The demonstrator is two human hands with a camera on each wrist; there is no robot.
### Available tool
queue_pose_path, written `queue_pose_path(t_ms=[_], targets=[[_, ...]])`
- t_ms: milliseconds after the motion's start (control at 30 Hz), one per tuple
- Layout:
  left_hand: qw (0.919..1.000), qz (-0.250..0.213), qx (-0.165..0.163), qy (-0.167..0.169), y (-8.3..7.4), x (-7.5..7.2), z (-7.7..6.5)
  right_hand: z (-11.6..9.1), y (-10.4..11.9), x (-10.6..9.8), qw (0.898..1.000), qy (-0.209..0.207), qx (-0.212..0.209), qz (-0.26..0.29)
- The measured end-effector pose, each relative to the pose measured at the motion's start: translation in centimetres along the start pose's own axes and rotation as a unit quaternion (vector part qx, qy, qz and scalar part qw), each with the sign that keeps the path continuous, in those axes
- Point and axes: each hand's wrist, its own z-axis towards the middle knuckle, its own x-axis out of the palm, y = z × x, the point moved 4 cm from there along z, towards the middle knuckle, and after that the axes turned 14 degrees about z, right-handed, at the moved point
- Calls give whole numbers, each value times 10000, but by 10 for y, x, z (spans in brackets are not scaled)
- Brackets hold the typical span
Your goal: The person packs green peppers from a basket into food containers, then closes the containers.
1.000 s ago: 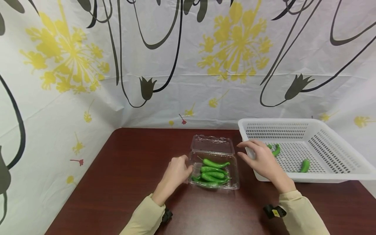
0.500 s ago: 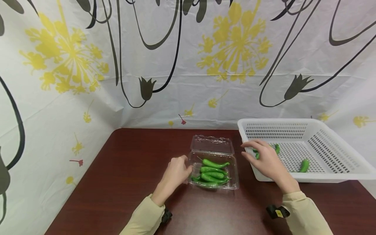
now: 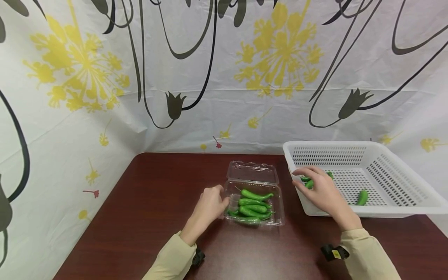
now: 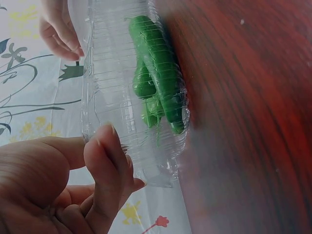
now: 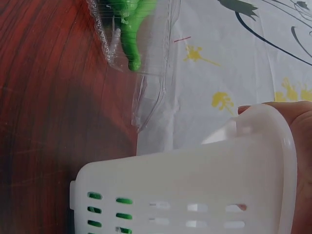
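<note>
An open clear plastic clamshell box point(image 3: 231, 194) holds several green chili peppers point(image 3: 252, 209), its lid point(image 3: 252, 173) laid back behind it. At the box's left side, my left hand point(image 3: 209, 203) pinches the rim between thumb and fingers, as the left wrist view point(image 4: 105, 180) shows close up. My right hand point(image 3: 320, 190) hovers over the left edge of a white plastic basket point(image 3: 402, 212), thumb and fingers apart and nothing between them. Beyond those fingers lie some green peppers point(image 3: 309, 184) in the basket, partly hidden by the hand. Another pepper point(image 3: 363, 197) lies nearer the basket's front.
Both containers stand on a dark red-brown table point(image 3: 168, 186), with a gap between them. The basket's perforated left wall point(image 5: 185, 185) rises beside the right hand. A white patterned cloth point(image 3: 210, 128) hangs behind the table and along its left side.
My right hand has moved gradually right, from beside the clamshell box to farther over the basket's left edge. The left hand and the box have stayed in place.
</note>
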Motion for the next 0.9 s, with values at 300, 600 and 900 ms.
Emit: queue_pose_path(t_ms=[300, 600, 900], targets=[[9998, 172, 60, -98, 1, 0, 1, -3, -6, -2, 9994, 165, 319, 8], [9998, 158, 92, -121, 1, 0, 1, -4, -8, -9, 9995, 156, 278, -13], [9999, 83, 34, -81, 1, -1, 0, -8, -13, -15, 9993, 186, 334, -6]])
